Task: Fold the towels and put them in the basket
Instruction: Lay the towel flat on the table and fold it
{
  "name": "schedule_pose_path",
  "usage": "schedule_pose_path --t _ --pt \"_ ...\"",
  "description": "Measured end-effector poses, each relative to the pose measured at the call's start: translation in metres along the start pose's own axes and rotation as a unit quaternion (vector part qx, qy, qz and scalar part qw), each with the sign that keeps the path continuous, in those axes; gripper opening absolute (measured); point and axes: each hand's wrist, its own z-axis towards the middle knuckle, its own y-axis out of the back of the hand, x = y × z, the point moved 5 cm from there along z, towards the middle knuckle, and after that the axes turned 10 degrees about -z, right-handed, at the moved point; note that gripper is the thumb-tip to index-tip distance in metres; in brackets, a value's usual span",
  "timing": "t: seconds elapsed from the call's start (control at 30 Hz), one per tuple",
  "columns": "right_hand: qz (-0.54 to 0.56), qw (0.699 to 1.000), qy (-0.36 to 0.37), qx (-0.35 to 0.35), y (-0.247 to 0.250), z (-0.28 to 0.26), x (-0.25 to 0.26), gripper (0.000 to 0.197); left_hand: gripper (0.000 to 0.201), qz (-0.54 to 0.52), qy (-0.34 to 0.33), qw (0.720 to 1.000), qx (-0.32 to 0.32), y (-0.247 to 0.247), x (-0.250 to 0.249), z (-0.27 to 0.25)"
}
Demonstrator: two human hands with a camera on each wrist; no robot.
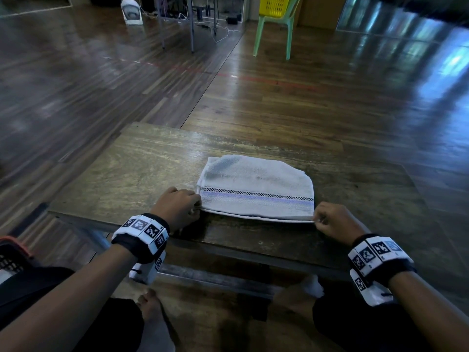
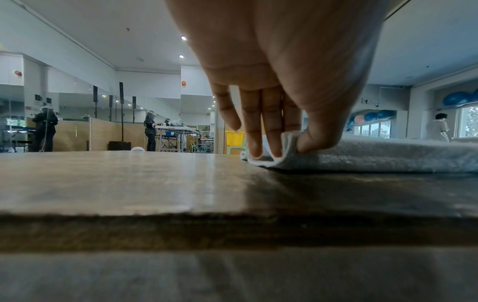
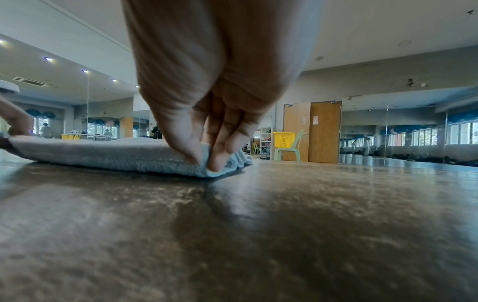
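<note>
A pale towel (image 1: 256, 185) with a checked and purple stripe lies folded flat on the low wooden table (image 1: 142, 168). My left hand (image 1: 177, 207) pinches its near left corner, thumb on top and fingers at the edge of the towel (image 2: 375, 155), as the left hand (image 2: 279, 143) shows in the left wrist view. My right hand (image 1: 330, 219) pinches the near right corner; in the right wrist view the right hand (image 3: 204, 157) holds the towel (image 3: 103, 153) between thumb and fingers. A dark basket with an orange rim (image 1: 12, 255) sits at the far left edge, only partly in view.
The table stands on a shiny wooden floor. A green chair (image 1: 276, 29) carrying a yellow basket (image 1: 275, 5) stands far back. A white fan (image 1: 130, 11) and table legs with cables are at the back left. My knees and feet are below the table's front edge.
</note>
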Motion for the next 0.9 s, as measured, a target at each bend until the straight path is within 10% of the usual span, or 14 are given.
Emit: schedule_pose_path --t 0.3,0.6,0.9 --pt "0.065 0.991 -0.044 -0.105 0.024 -0.01 0.003 0.031 0.009 -0.074 -0.024 0.989 -0.127 0.038 0.001 -0.004" --pt "0.132 0.966 -0.025 -0.221 0.103 -0.027 0.02 0.022 0.007 -0.304 -0.062 0.916 -0.254 0.116 -0.003 -0.015" --pt "0.108 0.94 0.001 -0.322 0.216 -0.055 0.046 0.027 0.022 -0.295 -0.138 0.876 -0.356 0.22 -0.018 -0.033"
